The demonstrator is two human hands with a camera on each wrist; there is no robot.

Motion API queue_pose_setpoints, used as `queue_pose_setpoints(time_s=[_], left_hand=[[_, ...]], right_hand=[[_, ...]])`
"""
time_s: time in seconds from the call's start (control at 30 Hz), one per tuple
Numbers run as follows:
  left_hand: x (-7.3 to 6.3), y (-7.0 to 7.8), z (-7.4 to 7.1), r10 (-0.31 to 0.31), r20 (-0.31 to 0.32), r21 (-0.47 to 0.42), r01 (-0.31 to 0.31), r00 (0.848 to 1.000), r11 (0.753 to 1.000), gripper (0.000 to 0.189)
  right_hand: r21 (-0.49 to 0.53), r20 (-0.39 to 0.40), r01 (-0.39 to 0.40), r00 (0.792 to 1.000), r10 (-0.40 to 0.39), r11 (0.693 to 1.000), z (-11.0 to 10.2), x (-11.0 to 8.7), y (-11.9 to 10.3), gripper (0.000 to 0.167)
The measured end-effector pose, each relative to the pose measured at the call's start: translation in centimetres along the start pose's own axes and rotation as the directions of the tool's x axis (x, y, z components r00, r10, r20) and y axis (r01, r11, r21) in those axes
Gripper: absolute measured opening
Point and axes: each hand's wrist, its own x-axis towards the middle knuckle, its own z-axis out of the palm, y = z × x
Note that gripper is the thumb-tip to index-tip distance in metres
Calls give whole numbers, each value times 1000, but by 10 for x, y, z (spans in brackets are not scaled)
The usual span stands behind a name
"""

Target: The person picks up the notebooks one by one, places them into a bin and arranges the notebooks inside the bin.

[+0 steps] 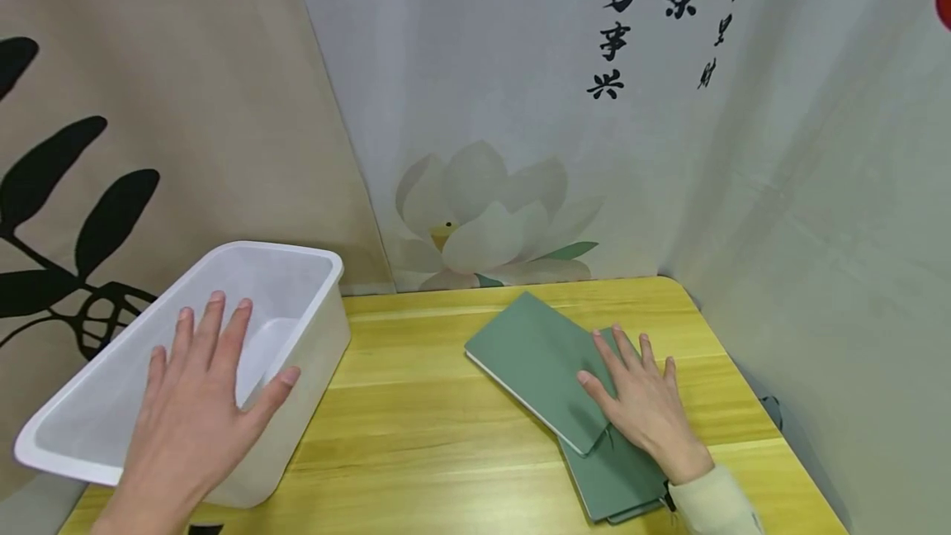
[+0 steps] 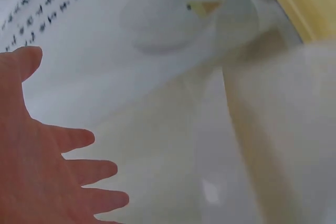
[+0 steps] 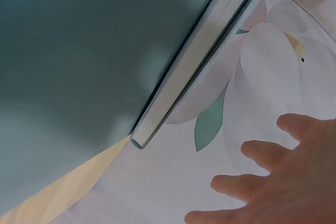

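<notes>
My left hand (image 1: 196,403) is spread over the near part of a white plastic bin (image 1: 315,353), its fingers straight and holding nothing. In the left wrist view the same hand (image 2: 47,156) shows splayed fingers with nothing between them. Over the right side of a stack of green hardcover notebooks (image 1: 535,362) my right hand (image 1: 646,403) is spread, palm down. The top notebook lies turned at an angle across the lower ones (image 1: 612,477). The right wrist view shows a notebook's page edge (image 3: 184,77) close up, with the right hand (image 3: 278,177) beside it, fingers apart.
The yellow wood-grain table (image 1: 416,403) ends at the back against a pale curtain (image 1: 483,64) with a lotus print and black characters. A beige cloth (image 1: 208,106) with dark leaf shapes hangs behind the bin. A small black item (image 1: 205,529) shows at the near edge.
</notes>
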Motion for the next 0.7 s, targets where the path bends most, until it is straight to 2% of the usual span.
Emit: queue_pose_setpoints(time_s=[0.13,0.23,0.37,0.53,0.7], left_hand=[[3,-29,-14,-67,18,51,66,998,997,96],[8,-54,-23,-134,27,107,130,991,986,98],[13,-87,-31,-190,22,150,184,982,971,102],[16,-122,-33,-259,39,206,246,965,947,113],[21,-166,-26,-326,77,214,304,942,928,115]], right_hand=[[1,0,-3,1000,3,1000,0,0,-1,74],[3,2,-5,1000,5,1000,1,0,-1,73],[3,4,-10,1000,10,1000,1,0,0,73],[2,0,-12,1000,12,1000,1,-1,2,73],[-3,1,-16,1000,16,1000,2,0,5,73]])
